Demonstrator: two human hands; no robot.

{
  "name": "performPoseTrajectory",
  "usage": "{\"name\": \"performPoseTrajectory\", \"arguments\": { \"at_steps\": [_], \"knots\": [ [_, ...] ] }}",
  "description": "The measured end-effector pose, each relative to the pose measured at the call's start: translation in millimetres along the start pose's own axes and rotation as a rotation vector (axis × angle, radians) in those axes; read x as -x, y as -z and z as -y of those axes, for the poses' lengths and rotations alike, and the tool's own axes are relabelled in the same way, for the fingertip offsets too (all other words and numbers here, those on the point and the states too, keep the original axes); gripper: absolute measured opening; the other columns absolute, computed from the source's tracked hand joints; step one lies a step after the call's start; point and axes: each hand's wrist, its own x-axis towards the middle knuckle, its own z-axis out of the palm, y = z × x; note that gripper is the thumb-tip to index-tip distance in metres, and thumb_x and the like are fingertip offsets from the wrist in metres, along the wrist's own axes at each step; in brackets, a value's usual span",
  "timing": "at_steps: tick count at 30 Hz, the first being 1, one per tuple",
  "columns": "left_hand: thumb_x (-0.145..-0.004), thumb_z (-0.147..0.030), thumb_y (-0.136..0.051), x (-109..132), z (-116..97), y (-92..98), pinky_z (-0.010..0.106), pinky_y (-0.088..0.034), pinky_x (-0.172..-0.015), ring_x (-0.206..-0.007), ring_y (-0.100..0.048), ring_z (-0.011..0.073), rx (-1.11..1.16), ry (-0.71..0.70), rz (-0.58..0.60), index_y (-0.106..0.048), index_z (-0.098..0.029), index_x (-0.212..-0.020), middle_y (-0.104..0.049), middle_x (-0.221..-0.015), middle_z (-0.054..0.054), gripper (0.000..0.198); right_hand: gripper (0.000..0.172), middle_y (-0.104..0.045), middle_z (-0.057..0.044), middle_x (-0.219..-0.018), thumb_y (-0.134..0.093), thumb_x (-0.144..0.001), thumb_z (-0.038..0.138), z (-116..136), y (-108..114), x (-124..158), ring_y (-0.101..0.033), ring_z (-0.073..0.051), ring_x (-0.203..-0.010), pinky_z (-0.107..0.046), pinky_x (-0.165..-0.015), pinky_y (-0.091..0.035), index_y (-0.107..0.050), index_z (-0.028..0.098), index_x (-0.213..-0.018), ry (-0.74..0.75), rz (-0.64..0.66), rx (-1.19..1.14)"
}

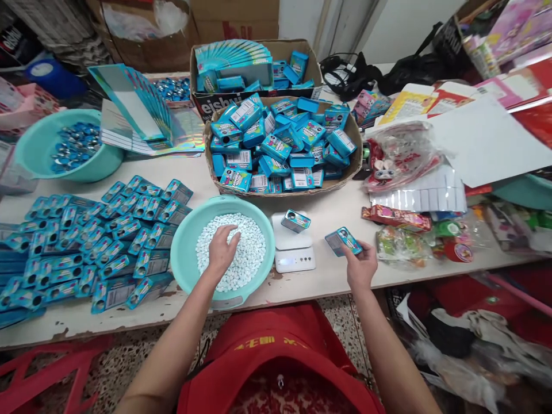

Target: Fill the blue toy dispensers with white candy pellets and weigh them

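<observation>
My left hand (222, 248) reaches into a teal bowl (185, 253) of small white pellets (250, 253), fingers curled down into the pile. My right hand (361, 265) grips a small blue lid (344, 240) at the table's front edge. A small open blue box (295, 221) sits on a white digital scale (294, 248) between the two hands.
A basket (356, 158) heaped with blue boxes stands behind the scale, with a cardboard box (310, 54) of more behind it. Flat blue boxes (99, 247) cover the table's left. A teal basin (34, 155) of blue pieces sits far left. Packets and toys (399, 152) crowd the right.
</observation>
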Motion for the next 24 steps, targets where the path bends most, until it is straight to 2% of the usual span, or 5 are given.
{"name": "performPoseTrajectory", "arguments": {
  "at_steps": [5, 10, 14, 19, 24],
  "knots": [
    [-0.085, -0.028, -0.052, -31, -45, -19.0, 0.035, -0.045, -0.093, -0.102, -0.059, 0.0211, 0.001, -0.124, 0.058, -0.062, -0.019, -0.105, -0.065, -0.105, 0.007, 0.025, 0.065, -0.057, -0.007, -0.092, -0.074, -0.05, 0.057, -38, 2, -15, -0.058, -0.025, -0.091, -0.047, -0.087, -0.046, -0.047, 0.017, -0.094, 0.037, -0.07, 0.078],
    [-0.079, -0.022, -0.062, -55, -82, -68.8, 0.038, -0.038, -0.103, -0.121, -0.048, 0.0235, -0.012, -0.375, 0.37, -0.054, -0.022, -0.121, -0.055, -0.128, 0.008, 0.043, 0.062, -0.046, -0.021, -0.124, -0.067, -0.071, 0.054, -13, 1, 8, -0.04, -0.034, -0.123, -0.055, -0.102, -0.033, -0.049, 0.013, -0.114, 0.451, -0.142, 0.46],
    [-0.077, -0.022, -0.064, -65, -100, -90.9, 0.038, -0.045, -0.091, -0.106, -0.057, 0.025, 0.01, -0.276, 0.599, -0.058, -0.02, -0.114, -0.06, -0.115, 0.009, 0.038, 0.061, -0.049, -0.018, -0.125, -0.064, -0.076, 0.05, 13, -34, 19, -0.045, -0.03, -0.12, -0.05, -0.1, -0.038, -0.045, 0.016, -0.124, 0.542, 0.191, 0.408],
    [-0.073, -0.028, -0.068, -38, -95, -49.3, 0.034, -0.042, -0.093, -0.104, -0.057, 0.0208, 0.56, -0.07, 0.543, -0.06, -0.024, -0.11, -0.063, -0.112, 0.005, 0.039, 0.05, -0.063, -0.009, -0.105, -0.067, -0.073, 0.051, 59, -75, 27, -0.059, -0.025, -0.098, -0.04, -0.085, -0.048, -0.056, 0.018, -0.11, 0.398, 0.714, 0.326],
    [-0.082, -0.056, -0.052, -8, -89, -8.9, 0.035, -0.044, -0.093, -0.102, -0.061, 0.021, 1.346, 0.498, 0.145, -0.063, -0.018, -0.104, -0.067, -0.107, 0.01, 0.046, 0.03, -0.064, -0.005, -0.097, -0.067, -0.078, 0.037, 100, -86, 61, -0.059, -0.022, -0.09, -0.034, -0.078, -0.046, -0.06, 0.021, -0.103, 0.614, 0.875, 0.373]
  ]
}}
